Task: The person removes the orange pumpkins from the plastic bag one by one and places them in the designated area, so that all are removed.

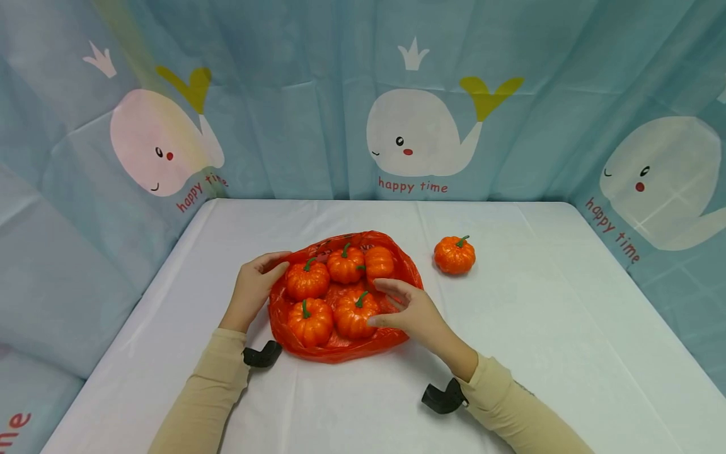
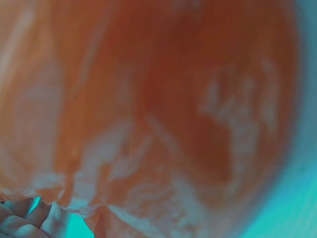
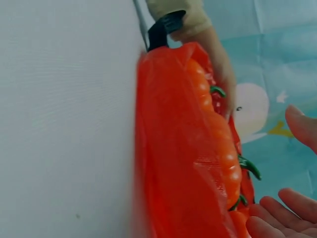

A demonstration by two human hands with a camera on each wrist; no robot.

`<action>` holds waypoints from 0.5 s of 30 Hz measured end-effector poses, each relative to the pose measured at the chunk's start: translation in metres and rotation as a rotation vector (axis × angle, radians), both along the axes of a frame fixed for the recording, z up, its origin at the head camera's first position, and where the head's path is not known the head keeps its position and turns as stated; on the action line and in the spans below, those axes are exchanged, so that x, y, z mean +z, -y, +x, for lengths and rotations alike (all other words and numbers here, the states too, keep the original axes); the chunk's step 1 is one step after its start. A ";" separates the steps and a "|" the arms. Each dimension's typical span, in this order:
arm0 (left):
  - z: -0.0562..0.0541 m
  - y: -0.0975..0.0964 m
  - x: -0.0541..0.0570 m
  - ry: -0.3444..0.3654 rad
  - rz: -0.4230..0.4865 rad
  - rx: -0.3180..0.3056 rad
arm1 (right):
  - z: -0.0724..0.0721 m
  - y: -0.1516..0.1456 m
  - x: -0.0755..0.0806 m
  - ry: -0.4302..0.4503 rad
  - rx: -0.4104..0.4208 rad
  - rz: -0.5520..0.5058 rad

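A red plastic bag point(image 1: 334, 357) lies on the white table with its mouth rolled wide. Inside sit several small orange pumpkins point(image 1: 311, 323) with green stems. My left hand point(image 1: 253, 287) holds the bag's left rim between thumb and fingers; the exact contact is partly hidden. Over the right side of the bag, my right hand point(image 1: 416, 312) has thumb and fingers spread apart with nothing between them, the thumb close to the front right pumpkin point(image 1: 354, 318). The left wrist view is mostly filled by the blurred bag wall point(image 2: 148, 124). Another pumpkin point(image 1: 454, 255) stands outside, right of the bag.
The white table point(image 1: 544, 328) extends on both sides of the bag. A blue curtain point(image 1: 317, 145) printed with white whales hangs behind and beside the table. Black camera mounts point(image 1: 444, 397) stick out from both wrists, low over the table.
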State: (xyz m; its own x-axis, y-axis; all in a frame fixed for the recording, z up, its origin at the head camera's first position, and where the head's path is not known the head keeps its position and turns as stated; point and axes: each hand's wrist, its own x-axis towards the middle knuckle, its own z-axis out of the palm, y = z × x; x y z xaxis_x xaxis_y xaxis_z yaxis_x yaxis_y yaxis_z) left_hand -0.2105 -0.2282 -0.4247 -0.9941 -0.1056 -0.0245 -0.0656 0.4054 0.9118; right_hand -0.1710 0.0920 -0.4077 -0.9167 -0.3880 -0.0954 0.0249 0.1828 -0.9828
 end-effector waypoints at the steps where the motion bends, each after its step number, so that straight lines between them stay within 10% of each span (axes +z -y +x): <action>1: 0.000 0.000 0.000 0.000 0.001 -0.001 | 0.000 0.001 -0.001 -0.002 -0.003 0.009; 15: 0.001 -0.001 0.002 0.002 0.012 -0.002 | 0.001 0.008 -0.008 -0.048 -0.010 0.104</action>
State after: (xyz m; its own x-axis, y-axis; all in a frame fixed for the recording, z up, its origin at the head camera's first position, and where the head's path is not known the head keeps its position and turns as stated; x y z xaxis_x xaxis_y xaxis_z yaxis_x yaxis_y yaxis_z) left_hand -0.2097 -0.2272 -0.4228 -0.9942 -0.1035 -0.0275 -0.0665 0.3949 0.9163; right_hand -0.1701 0.0843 -0.4158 -0.9249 -0.3694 -0.0902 -0.0198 0.2836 -0.9587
